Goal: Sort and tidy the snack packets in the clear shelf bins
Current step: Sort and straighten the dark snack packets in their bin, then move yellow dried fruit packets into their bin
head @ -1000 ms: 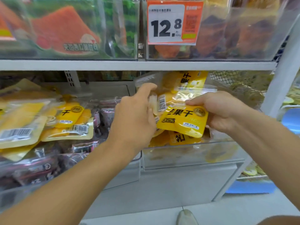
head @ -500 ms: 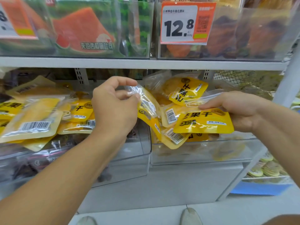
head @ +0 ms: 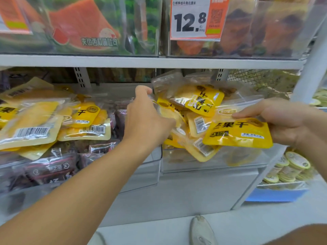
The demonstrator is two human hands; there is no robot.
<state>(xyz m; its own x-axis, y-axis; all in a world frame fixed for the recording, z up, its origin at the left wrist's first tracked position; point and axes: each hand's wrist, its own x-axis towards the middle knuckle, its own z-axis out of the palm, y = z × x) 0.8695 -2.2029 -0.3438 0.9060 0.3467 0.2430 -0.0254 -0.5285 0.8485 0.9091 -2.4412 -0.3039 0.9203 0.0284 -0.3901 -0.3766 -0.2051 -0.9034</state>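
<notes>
Yellow mango snack packets (head: 203, 99) lie heaped in the right clear bin (head: 212, 163) on the lower shelf. My left hand (head: 146, 119) reaches into the heap's left side and grips a yellow packet (head: 168, 110); its fingertips are hidden behind the hand. My right hand (head: 284, 121) pinches a small stack of yellow packets (head: 237, 133) flat at the bin's right front. More yellow packets (head: 33, 124) lie on top of dark maroon packets (head: 51, 167) in the left clear bin (head: 141, 175).
Above, the upper shelf (head: 159, 61) carries clear bins with watermelon-print packets (head: 79, 27) and an orange 12.8 price tag (head: 196, 18). A white shelf post (head: 311, 71) stands at the right, with round yellow-lidded cups (head: 292, 165) beyond it. A shoe (head: 201, 230) shows on the floor.
My left hand, which had lifted a packet up and left out of the heap, has moved back right into the right bin's pile. My right hand still holds its stack.
</notes>
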